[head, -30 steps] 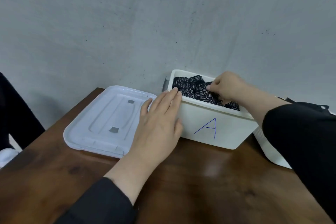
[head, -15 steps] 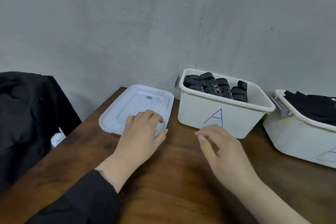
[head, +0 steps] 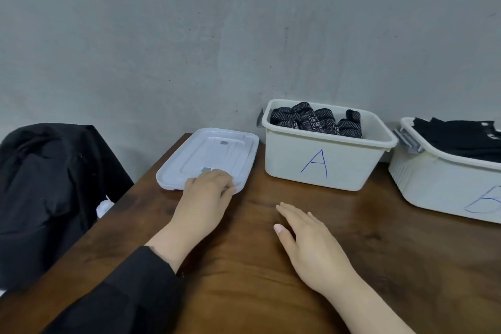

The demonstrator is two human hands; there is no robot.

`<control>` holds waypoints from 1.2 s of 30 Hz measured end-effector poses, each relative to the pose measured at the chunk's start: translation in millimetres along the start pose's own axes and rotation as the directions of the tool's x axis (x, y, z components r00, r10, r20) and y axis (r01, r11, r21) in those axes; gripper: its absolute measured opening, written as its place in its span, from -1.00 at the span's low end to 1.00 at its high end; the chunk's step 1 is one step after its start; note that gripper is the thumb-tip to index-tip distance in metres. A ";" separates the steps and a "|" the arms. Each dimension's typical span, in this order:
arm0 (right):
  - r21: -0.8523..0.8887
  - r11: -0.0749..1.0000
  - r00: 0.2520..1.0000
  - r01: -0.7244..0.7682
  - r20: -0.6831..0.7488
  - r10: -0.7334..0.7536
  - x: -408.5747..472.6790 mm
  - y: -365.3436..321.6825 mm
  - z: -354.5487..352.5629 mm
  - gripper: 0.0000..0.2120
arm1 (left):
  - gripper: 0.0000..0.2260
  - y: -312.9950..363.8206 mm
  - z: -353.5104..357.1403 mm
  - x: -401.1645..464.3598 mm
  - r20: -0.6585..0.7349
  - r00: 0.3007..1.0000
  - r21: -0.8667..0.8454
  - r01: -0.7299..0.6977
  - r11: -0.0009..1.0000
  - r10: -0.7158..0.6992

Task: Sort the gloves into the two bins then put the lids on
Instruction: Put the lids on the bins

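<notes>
A white lid (head: 217, 153) lies flat at the table's left end. My left hand (head: 204, 198) is on the lid's near edge, with its fingers curled over that edge. Right of the lid stands white bin A (head: 322, 160), lidless, with dotted black gloves (head: 315, 122) heaped inside. Bin B (head: 439, 187) stands at the far right, cut off by the frame, and holds plain black gloves (head: 461, 138). My right hand (head: 309, 244) is over the bare wood in front of bin A, fingers straight, holding nothing.
The brown wooden table (head: 271, 293) backs onto a grey wall. A black jacket (head: 46, 184) hangs over something beside the table's left edge, with a small white object (head: 104, 207) under it. Grey latches stick out from the bins' ends.
My right hand came out of bin A and dropped to the table in front of it. My left hand slid from bin A's wall onto the lid's near edge. The view swung left.
</notes>
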State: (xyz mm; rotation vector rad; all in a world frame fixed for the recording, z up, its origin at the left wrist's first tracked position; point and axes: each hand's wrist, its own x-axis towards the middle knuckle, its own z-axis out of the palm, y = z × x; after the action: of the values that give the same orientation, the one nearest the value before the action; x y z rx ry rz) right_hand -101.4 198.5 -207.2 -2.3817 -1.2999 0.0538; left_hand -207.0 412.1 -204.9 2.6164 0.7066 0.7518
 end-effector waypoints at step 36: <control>0.655 0.755 0.838 0.038 -0.433 0.333 63.4 55.6 -153.9 -0.42 | -0.78 127.0 -145.1 61.2 -0.398 0.895 -0.837 -0.264 0.479 -0.202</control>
State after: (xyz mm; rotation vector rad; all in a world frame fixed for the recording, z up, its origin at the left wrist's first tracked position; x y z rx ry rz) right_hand 14.0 170.5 -78.0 -1.7102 -0.6573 -0.0918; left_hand -197.0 365.3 -8.3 1.4764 0.2174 1.3243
